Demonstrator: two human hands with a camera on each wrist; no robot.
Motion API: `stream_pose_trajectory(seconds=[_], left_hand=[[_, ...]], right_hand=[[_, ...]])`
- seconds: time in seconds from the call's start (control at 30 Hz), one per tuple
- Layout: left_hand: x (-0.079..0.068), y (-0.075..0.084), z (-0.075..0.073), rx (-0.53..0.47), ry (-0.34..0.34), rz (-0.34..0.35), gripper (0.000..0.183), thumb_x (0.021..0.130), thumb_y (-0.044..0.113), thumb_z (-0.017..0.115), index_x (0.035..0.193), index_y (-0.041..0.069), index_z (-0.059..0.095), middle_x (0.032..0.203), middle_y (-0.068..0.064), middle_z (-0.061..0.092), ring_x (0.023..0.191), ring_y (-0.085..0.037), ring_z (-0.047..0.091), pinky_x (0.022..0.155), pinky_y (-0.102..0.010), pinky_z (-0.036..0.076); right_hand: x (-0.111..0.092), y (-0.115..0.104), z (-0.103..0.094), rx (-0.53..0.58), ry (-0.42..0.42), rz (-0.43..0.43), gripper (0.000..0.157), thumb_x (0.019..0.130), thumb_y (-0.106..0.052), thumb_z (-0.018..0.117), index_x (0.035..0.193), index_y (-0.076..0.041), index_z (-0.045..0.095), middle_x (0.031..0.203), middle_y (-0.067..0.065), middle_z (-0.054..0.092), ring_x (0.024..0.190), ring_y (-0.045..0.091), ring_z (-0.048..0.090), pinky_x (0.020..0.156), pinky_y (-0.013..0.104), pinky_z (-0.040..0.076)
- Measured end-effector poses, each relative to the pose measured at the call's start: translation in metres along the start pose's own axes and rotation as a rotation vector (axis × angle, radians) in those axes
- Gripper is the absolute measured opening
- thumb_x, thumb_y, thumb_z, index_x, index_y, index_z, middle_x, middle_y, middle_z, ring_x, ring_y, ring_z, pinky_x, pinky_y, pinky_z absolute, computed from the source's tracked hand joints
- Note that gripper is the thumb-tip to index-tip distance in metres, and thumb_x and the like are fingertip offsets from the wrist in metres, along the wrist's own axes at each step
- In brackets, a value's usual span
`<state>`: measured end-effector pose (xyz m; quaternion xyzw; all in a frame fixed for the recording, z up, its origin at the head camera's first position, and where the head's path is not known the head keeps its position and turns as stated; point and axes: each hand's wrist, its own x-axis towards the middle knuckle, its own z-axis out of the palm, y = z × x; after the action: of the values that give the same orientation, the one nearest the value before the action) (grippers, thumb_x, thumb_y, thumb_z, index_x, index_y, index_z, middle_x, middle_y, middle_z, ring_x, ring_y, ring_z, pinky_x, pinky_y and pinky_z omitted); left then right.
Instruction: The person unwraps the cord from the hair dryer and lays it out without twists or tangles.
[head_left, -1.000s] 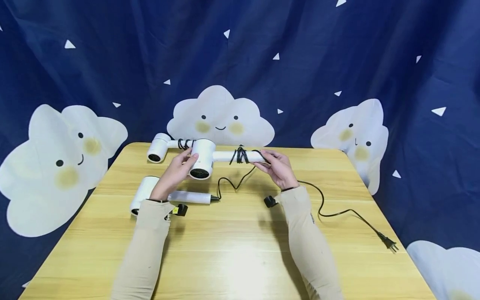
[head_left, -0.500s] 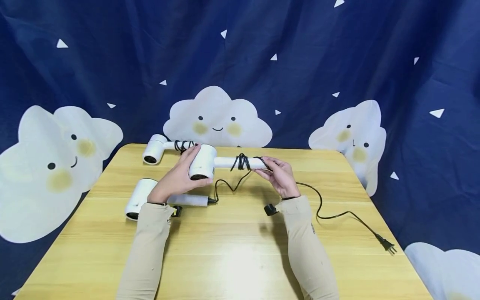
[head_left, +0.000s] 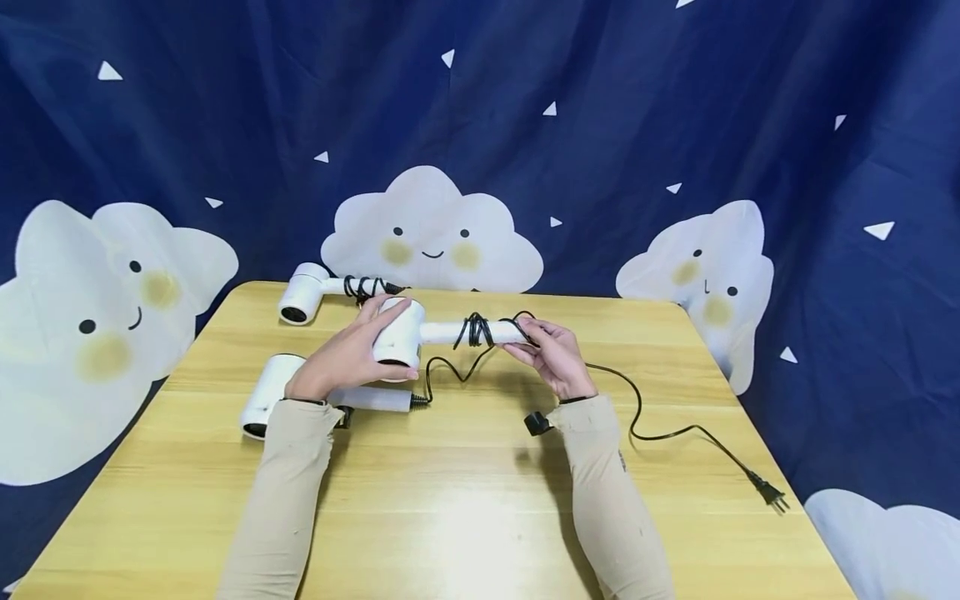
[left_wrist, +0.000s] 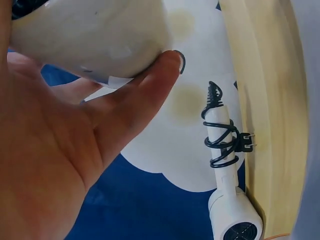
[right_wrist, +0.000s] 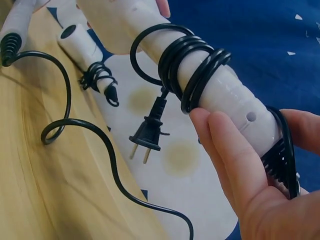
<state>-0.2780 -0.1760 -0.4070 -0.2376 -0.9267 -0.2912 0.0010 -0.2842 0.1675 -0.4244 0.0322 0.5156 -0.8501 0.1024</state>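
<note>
A white hair dryer [head_left: 403, 337] is held above the table, its handle pointing right. My left hand [head_left: 341, 358] grips its round head, with fingers along the top and the thumb at the lower rim. In the left wrist view, a fingertip presses the dryer's head [left_wrist: 100, 40]. My right hand [head_left: 557, 358] holds the handle's end between thumb and fingers. Black cord [right_wrist: 192, 62] is coiled round that handle, and a two-pin plug [right_wrist: 148, 131] hangs from the coils. The fingers' far side is partly hidden behind the handle.
A second white hair dryer [head_left: 302, 294], cord wrapped, lies at the back left of the wooden table [head_left: 450, 483]. Another [head_left: 272, 393] lies behind my left wrist. Its loose cord [head_left: 637, 408] runs right to a plug [head_left: 769, 492] near the table's right edge. A patterned blue curtain [head_left: 480, 100] hangs behind.
My left hand has shifted its grip, from thumb on the head's front to fingers on top and thumb beneath. The held dryer has come slightly lower. My right hand keeps the handle's end.
</note>
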Motion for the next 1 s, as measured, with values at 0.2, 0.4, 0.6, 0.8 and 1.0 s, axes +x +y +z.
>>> stream_pose_trajectory(seconds=[0.2, 0.4, 0.6, 0.8, 1.0], left_hand=[[-0.002, 0.0, -0.005, 0.006, 0.022, 0.021, 0.11, 0.069, 0.07, 0.085, 0.16, 0.037, 0.035, 0.169, -0.014, 0.021, 0.134, -0.039, 0.052, 0.106, -0.055, 0.048], [-0.004, 0.0, -0.007, -0.004, 0.035, 0.027, 0.106, 0.067, 0.069, 0.087, 0.158, 0.038, 0.041, 0.167, -0.013, 0.025, 0.132, -0.038, 0.053, 0.103, -0.053, 0.049], [-0.006, 0.001, -0.01, -0.034, 0.025, 0.035, 0.103, 0.067, 0.064, 0.09, 0.156, 0.036, 0.044, 0.167, -0.012, 0.027, 0.138, -0.037, 0.049, 0.106, -0.052, 0.046], [-0.008, 0.003, -0.015, -0.056, 0.02, 0.044, 0.103, 0.067, 0.065, 0.09, 0.156, 0.038, 0.044, 0.166, -0.014, 0.027, 0.14, -0.038, 0.046, 0.107, -0.054, 0.045], [-0.009, 0.008, -0.017, -0.074, 0.02, 0.06, 0.103, 0.066, 0.065, 0.091, 0.154, 0.041, 0.045, 0.166, -0.013, 0.029, 0.142, -0.039, 0.046, 0.106, -0.054, 0.045]], right_hand=[[-0.001, -0.003, 0.0, 0.002, -0.034, 0.009, 0.011, 0.104, -0.009, 0.06, 0.106, -0.005, 0.07, 0.113, 0.016, 0.067, 0.085, 0.025, 0.079, 0.086, 0.031, 0.061], [-0.001, -0.004, -0.006, -0.022, -0.106, 0.046, 0.01, 0.104, -0.011, 0.061, 0.101, -0.009, 0.071, 0.106, 0.013, 0.07, 0.083, 0.025, 0.08, 0.083, 0.033, 0.062], [0.001, -0.006, -0.024, -0.062, -0.23, 0.08, 0.045, 0.106, -0.042, 0.054, 0.128, -0.003, 0.06, 0.111, 0.011, 0.074, 0.095, 0.028, 0.079, 0.085, 0.037, 0.063], [0.006, -0.002, -0.037, -0.009, -0.167, 0.077, 0.066, 0.107, -0.052, 0.043, 0.14, 0.005, 0.048, 0.116, 0.006, 0.069, 0.094, 0.023, 0.078, 0.082, 0.037, 0.063], [0.009, 0.009, -0.041, 0.014, -0.266, 0.084, 0.017, 0.105, -0.026, 0.061, 0.115, -0.016, 0.071, 0.116, 0.002, 0.068, 0.101, 0.019, 0.075, 0.095, 0.04, 0.06]])
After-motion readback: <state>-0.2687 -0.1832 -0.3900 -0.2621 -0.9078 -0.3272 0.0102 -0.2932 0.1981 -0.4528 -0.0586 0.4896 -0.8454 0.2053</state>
